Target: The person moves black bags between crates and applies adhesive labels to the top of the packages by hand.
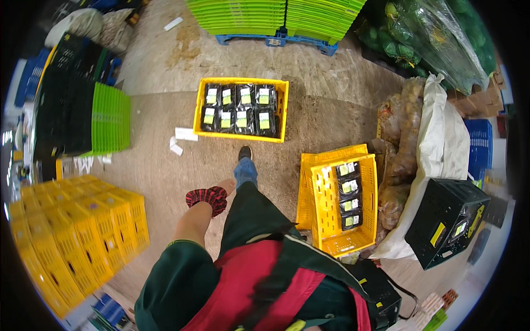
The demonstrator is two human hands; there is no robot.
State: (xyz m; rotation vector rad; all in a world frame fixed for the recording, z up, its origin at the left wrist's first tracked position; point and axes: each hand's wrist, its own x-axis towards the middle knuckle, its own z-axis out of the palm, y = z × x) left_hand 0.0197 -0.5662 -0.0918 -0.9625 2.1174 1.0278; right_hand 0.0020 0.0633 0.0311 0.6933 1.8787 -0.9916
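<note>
My left hand [227,185] hangs beside my blue-jeaned leg, below a red-and-black checked cuff; its fingers are too small and hidden to read, and nothing is plainly held. My right hand is out of view. Ahead on the floor lies a yellow plastic crate [240,139] filled with two rows of black film-wrapped packs [245,96] with white-and-green labels. To my right, a second yellow crate [327,207] rests over another yellow crate [305,190], with a single row of similar black packs [350,187] along one side.
Stacked green crates [248,16] stand on a blue pallet [274,41] ahead. Yellow crates [83,231] and black and green crates [109,120] are piled left. On the right are a white sack [439,140], netted green produce [414,41] and a black crate [434,223]. White scraps [186,134] litter the floor.
</note>
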